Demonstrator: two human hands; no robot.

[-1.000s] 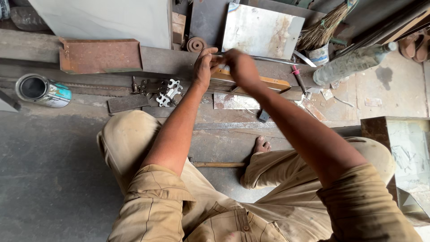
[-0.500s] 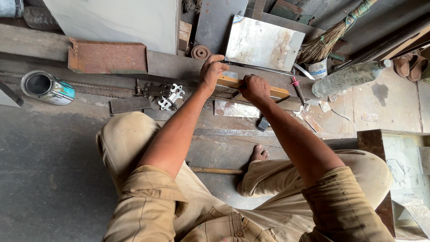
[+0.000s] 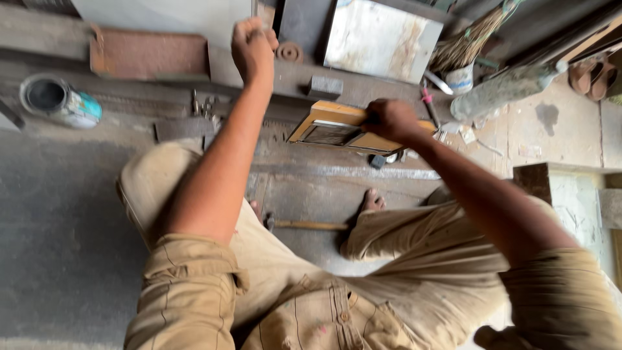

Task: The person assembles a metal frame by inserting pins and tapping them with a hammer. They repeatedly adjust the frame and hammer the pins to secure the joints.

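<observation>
Paint tin [image 3: 57,102]: stood at nine o'clock on the concrete floor [image 3: 58,214], lid off, dark inside

Rusted steel plate [image 3: 150,54]: laid flat at eleven o'clock, behind the work

Metal fittings [image 3: 204,105]: a small cluster, seen just left of the left forearm; kind not to be told

Left hand [image 3: 253,46]: held up at twelve o'clock, fingers curled into a loose fist, nothing seen held. Half a second ago it was laid beside the right hand on the wooden piece; it has since been lifted clear and carried up and to the left

Hammer [image 3: 304,225]: wooden handle laid on the floor at six o'clock of the work, between the knees, well apart from both hands

Small wooden frame [image 3: 337,128]: a pale frame around a dark panel, found at the centre, tilted, its near edge raised off the bench. It is now held by one hand alone, so the work is judged to be passing from a two-handed hold to a one-handed one

Right hand [image 3: 389,120]: closed over the right end of the frame, fingers wrapped around the top rail

Metal sheet [image 3: 382,39]: propped at one o'clock

Broom [image 3: 470,42]: leaned at two o'clock
</observation>
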